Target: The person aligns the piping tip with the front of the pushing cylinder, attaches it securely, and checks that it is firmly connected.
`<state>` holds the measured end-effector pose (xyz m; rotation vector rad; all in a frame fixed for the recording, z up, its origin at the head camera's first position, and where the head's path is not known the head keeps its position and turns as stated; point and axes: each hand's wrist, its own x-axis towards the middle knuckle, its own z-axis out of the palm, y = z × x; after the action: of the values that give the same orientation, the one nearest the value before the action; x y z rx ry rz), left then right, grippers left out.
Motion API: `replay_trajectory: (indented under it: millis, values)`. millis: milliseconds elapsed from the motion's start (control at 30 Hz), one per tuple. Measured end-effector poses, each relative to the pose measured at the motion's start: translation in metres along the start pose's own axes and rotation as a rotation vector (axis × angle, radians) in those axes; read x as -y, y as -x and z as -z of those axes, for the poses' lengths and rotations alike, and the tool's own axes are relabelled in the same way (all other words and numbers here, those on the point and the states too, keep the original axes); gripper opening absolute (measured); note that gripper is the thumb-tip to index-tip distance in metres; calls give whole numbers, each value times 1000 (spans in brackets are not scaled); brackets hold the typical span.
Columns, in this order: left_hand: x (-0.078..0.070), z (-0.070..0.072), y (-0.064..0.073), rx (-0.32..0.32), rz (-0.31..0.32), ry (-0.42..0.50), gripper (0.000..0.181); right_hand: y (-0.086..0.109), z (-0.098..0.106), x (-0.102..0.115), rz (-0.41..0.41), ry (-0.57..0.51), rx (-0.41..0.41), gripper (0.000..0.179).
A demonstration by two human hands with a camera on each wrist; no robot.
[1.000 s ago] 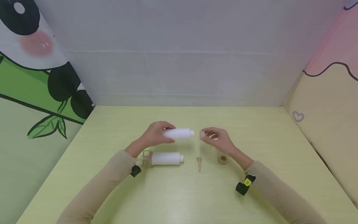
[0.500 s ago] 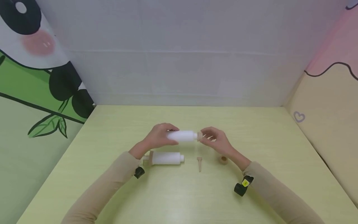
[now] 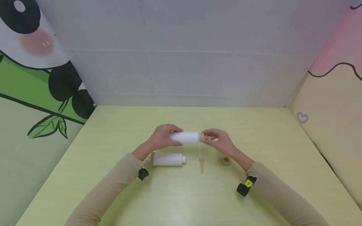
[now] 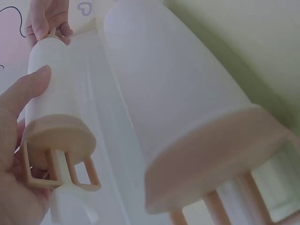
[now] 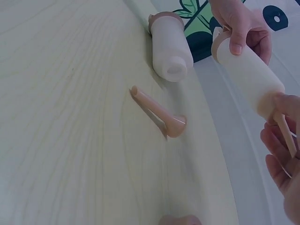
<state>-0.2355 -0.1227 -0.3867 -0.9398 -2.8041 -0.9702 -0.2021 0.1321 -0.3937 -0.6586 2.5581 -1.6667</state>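
Note:
My left hand (image 3: pixel 161 138) grips a white icing syringe (image 3: pixel 185 137), its barrel held level above the table. In the left wrist view the beige end cap (image 4: pixel 58 140) with its loop handles shows on the near end. At the other end my right hand (image 3: pixel 220 139) pinches a beige collar (image 3: pixel 201 137) with its fingertips, set over the barrel's mouth. A slim beige nozzle (image 5: pixel 286 136) sticks out of the collar toward the right palm. Below, a second white icing syringe (image 3: pixel 168 159) lies on its side, its handle end partly hidden by the left wrist.
A loose beige nozzle (image 5: pixel 159 111) lies on the pale wood table (image 3: pixel 181 194), right of the lying syringe. Further right sits a round beige collar (image 3: pixel 225 161), near the right forearm. A grey back wall (image 3: pixel 186 75) and printed side panels bound the table.
The syringe in my left hand has moved right and the collar in my right hand slightly left. They were apart; now the collar covers the barrel's mouth. The things on the table stayed put.

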Motion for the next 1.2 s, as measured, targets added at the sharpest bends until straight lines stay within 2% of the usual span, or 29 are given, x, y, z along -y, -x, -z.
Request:
replay_trajectory:
  millis: [300,400,633,833,967,1100,1200]
  values:
    - [-2,-1,5,-42,-81,-29,44,2,-1,5,-87,-17,15,24]
    - [-3,0,7,-40,-92,-37,44,3,-3,6,-92,-31,16,24]
    - [-3,3,11,-2,-64,-33,45,9,-8,9,-48,-8,-26,27]
    - [-3,5,14,30,15,57,43,14,-14,10,48,50,-93,29]
    - [-1,5,16,38,29,95,42,16,-16,9,100,41,-105,30]
    - [0,5,16,30,14,94,42,15,-16,8,94,30,-99,30]
    - [0,4,16,20,2,75,43,12,-15,-6,61,25,-92,31]
